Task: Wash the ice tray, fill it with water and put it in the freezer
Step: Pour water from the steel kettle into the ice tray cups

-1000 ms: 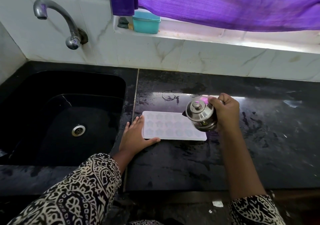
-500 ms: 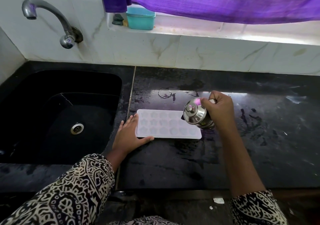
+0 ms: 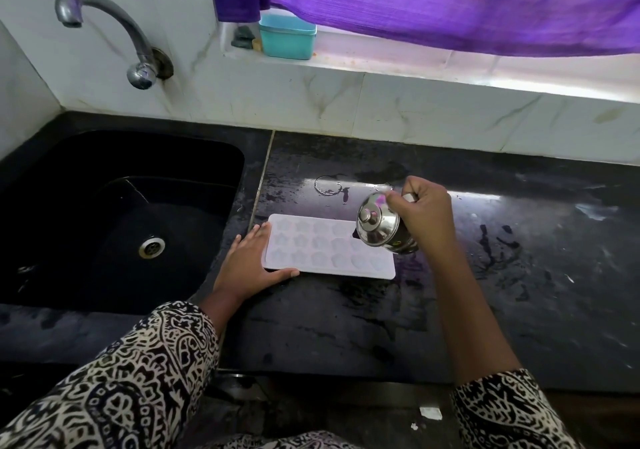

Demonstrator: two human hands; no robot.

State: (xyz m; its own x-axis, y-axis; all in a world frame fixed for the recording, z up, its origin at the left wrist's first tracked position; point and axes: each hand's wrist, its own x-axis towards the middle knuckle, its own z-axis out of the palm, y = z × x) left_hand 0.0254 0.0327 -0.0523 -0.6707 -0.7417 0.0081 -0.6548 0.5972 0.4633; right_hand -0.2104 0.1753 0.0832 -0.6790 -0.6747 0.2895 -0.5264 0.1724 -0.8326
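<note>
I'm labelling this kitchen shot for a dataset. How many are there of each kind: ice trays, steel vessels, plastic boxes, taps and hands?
white plastic ice tray: 1
shiny steel lidded vessel: 1
teal plastic box: 1
curved metal tap: 1
hands: 2 (left hand, right hand)
Total: 6

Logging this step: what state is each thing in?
White plastic ice tray: flat on black stone counter, cavities up.
Lidded steel jug: tilted over the tray's right end.
Left hand: open, against tray's left edge.
Right hand: holding the jug.
Curved metal tap: no water running.
Teal plastic box: lid on.
</note>
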